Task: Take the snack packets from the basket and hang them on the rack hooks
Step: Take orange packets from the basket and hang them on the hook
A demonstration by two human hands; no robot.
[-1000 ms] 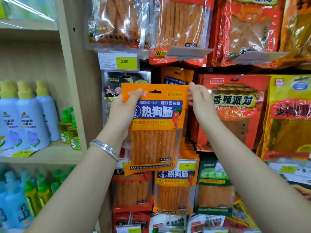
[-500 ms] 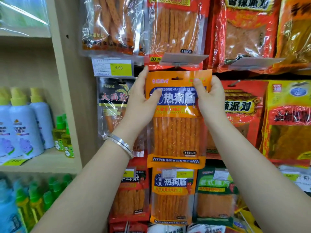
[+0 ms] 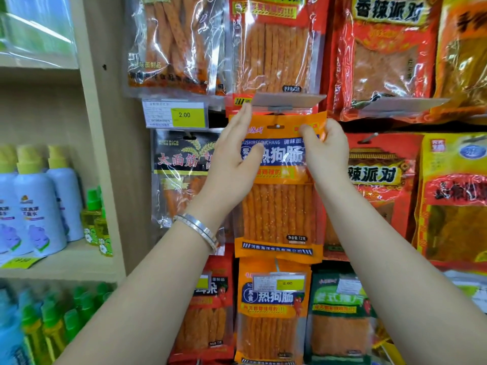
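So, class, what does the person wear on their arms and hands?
Both forearms are bare, with no sleeves or gloves in view. Two stacked silver bangles circle the wrist of the left hand. The right hand shows no ring or watch.

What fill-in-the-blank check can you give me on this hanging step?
1. The snack packet raised to the hook has a header coloured ____.
2. The silver bracelet sits on the ____ wrist.
3. The yellow price tag beside the packet's top reads ____.
4. The right hand pinches the packet's top ____ corner.

Missing words: orange; left; 2.00; right.
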